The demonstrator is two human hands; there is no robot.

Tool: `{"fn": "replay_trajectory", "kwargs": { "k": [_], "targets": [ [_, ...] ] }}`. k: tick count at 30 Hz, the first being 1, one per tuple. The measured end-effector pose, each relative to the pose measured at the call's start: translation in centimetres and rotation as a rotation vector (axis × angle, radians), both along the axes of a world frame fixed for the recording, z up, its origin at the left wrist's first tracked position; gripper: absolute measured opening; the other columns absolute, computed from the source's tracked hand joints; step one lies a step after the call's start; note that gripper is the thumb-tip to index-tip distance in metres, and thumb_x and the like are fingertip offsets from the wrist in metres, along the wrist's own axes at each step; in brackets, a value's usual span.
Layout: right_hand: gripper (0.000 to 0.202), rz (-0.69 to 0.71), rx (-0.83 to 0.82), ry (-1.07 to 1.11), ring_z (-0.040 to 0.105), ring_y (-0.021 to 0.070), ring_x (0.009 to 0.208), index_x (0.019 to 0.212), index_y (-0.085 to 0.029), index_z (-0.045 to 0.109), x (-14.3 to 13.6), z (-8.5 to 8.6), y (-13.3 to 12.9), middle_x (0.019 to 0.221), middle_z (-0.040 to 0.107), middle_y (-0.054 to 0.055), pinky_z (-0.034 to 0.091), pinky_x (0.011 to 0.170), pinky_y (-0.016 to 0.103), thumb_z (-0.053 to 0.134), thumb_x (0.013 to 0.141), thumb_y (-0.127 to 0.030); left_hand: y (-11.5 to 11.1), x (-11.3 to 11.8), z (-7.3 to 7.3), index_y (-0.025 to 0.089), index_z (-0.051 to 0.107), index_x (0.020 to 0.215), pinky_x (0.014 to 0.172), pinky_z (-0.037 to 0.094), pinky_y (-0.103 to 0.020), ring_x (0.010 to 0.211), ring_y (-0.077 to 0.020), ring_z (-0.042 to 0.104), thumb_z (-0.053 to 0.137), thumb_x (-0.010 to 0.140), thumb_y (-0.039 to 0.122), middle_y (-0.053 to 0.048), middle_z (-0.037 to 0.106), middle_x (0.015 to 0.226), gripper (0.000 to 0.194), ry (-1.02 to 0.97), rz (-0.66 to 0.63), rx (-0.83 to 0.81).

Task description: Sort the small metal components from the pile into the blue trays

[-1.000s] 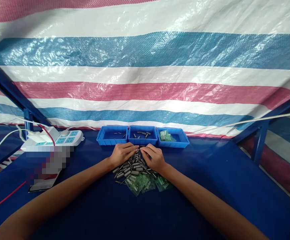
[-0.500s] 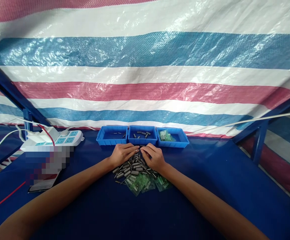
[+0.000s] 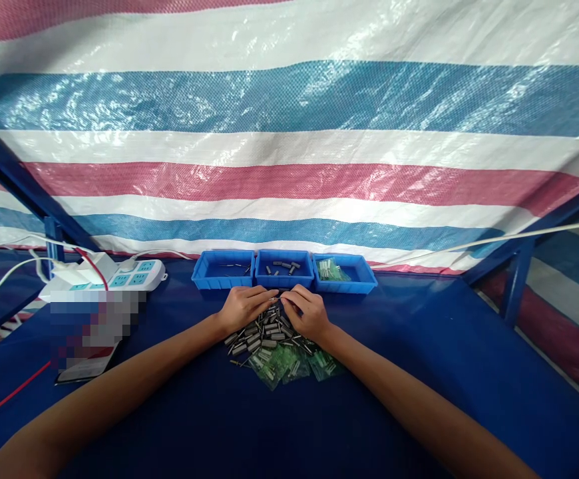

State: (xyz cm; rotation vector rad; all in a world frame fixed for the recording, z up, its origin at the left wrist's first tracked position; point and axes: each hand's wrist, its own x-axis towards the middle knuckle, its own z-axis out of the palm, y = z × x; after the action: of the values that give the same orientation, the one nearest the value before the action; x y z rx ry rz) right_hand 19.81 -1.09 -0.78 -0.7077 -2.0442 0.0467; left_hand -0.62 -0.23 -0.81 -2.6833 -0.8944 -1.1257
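Note:
My left hand (image 3: 243, 309) and my right hand (image 3: 308, 313) meet fingertip to fingertip over the far side of a pile of dark metal parts (image 3: 264, 336). Fingers of both hands are pinched together, and something small and thin seems to sit between them, too small to name. Green-tinted plastic bags (image 3: 280, 362) with small pieces inside lie at the pile's near side. Just beyond my hands, three blue bins stand in a row: the left bin (image 3: 223, 284) holds a few thin pins, the middle bin (image 3: 284, 280) several short cylinders, the right bin (image 3: 347, 287) a green bag.
A white power strip (image 3: 142, 276) with plugs and cables lies on the blue table (image 3: 419, 346) at the left. Near it are a partly blurred flat item and a red cord (image 3: 10, 396). A striped sheet (image 3: 289, 179) hangs behind, between blue frame bars.

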Motion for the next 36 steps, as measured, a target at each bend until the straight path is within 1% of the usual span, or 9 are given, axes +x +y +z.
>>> {"fn": "replay_trajectory", "kwargs": {
  "k": [9, 15, 20, 23, 26, 28, 32, 36],
  "targets": [
    [0.014, 0.006, -0.008, 0.022, 0.049, 0.0114, 0.058, 0.092, -0.014, 0.062, -0.07, -0.09, 0.01, 0.076, 0.056, 0.006, 0.039, 0.053, 0.024, 0.049, 0.09, -0.017, -0.18, 0.18, 0.23, 0.018, 0.065, 0.107, 0.055, 0.043, -0.021, 0.06, -0.0092, 0.062, 0.055, 0.09, 0.026, -0.002, 0.07, 0.083, 0.022, 0.021, 0.007, 0.035],
    [0.016, 0.003, -0.017, 0.009, 0.048, 0.0116, 0.057, 0.092, -0.015, 0.063, -0.03, -0.19, 0.06, 0.075, 0.056, 0.005, 0.039, 0.053, 0.024, 0.047, 0.091, -0.02, -0.26, 0.14, 0.31, 0.016, 0.065, 0.107, 0.057, 0.044, -0.02, 0.062, -0.0093, 0.063, 0.052, 0.091, 0.028, -0.003, 0.07, 0.08, 0.023, 0.013, 0.013, 0.002],
    [0.017, 0.011, -0.036, 0.012, 0.052, 0.0134, 0.062, 0.094, -0.015, 0.062, 0.0, -0.26, 0.08, 0.077, 0.057, 0.006, 0.041, 0.056, 0.025, 0.046, 0.092, -0.02, -0.28, 0.23, 0.28, 0.016, 0.064, 0.106, 0.059, 0.045, -0.021, 0.065, -0.0107, 0.064, 0.051, 0.092, 0.03, -0.004, 0.07, 0.083, 0.023, -0.001, 0.01, -0.027],
    [0.018, 0.017, -0.04, 0.003, 0.053, 0.0142, 0.065, 0.096, -0.016, 0.062, -0.02, -0.28, 0.08, 0.077, 0.057, 0.006, 0.042, 0.058, 0.026, 0.045, 0.093, -0.02, -0.28, 0.24, 0.23, 0.015, 0.065, 0.098, 0.059, 0.043, -0.021, 0.064, -0.0111, 0.063, 0.048, 0.093, 0.03, -0.004, 0.069, 0.078, 0.023, -0.005, 0.031, -0.054],
    [0.018, 0.023, -0.038, -0.004, 0.054, 0.0143, 0.067, 0.096, -0.015, 0.062, -0.04, -0.34, 0.11, 0.078, 0.057, 0.006, 0.043, 0.059, 0.026, 0.045, 0.093, -0.02, -0.26, 0.19, 0.15, 0.015, 0.063, 0.085, 0.056, 0.039, -0.021, 0.057, -0.0098, 0.057, 0.047, 0.094, 0.029, -0.001, 0.063, 0.067, 0.023, -0.005, 0.053, -0.088],
    [0.018, 0.03, -0.035, -0.007, 0.055, 0.0141, 0.067, 0.096, -0.015, 0.062, -0.06, -0.4, 0.14, 0.078, 0.058, 0.007, 0.043, 0.059, 0.026, 0.045, 0.093, -0.02, -0.25, 0.14, 0.1, 0.015, 0.059, 0.078, 0.054, 0.036, -0.022, 0.055, -0.0091, 0.053, 0.046, 0.094, 0.028, 0.0, 0.059, 0.064, 0.025, -0.001, 0.054, -0.106],
    [0.016, 0.045, -0.028, -0.022, 0.055, 0.0144, 0.068, 0.097, -0.014, 0.062, -0.07, -0.41, 0.14, 0.079, 0.059, 0.007, 0.042, 0.059, 0.026, 0.046, 0.092, -0.018, -0.28, 0.08, 0.13, 0.015, 0.053, 0.07, 0.054, 0.032, -0.022, 0.052, -0.0084, 0.047, 0.043, 0.096, 0.027, 0.002, 0.052, 0.06, 0.029, 0.012, 0.051, -0.131],
    [0.018, 0.065, -0.025, -0.031, 0.056, 0.0144, 0.068, 0.095, -0.015, 0.062, -0.08, -0.25, 0.07, 0.079, 0.06, 0.007, 0.044, 0.059, 0.026, 0.044, 0.093, -0.019, -0.26, 0.08, 0.18, 0.015, 0.047, 0.067, 0.053, 0.029, -0.022, 0.051, -0.0082, 0.043, 0.039, 0.097, 0.027, 0.003, 0.046, 0.058, 0.033, 0.013, 0.05, -0.137]
  ]
}}
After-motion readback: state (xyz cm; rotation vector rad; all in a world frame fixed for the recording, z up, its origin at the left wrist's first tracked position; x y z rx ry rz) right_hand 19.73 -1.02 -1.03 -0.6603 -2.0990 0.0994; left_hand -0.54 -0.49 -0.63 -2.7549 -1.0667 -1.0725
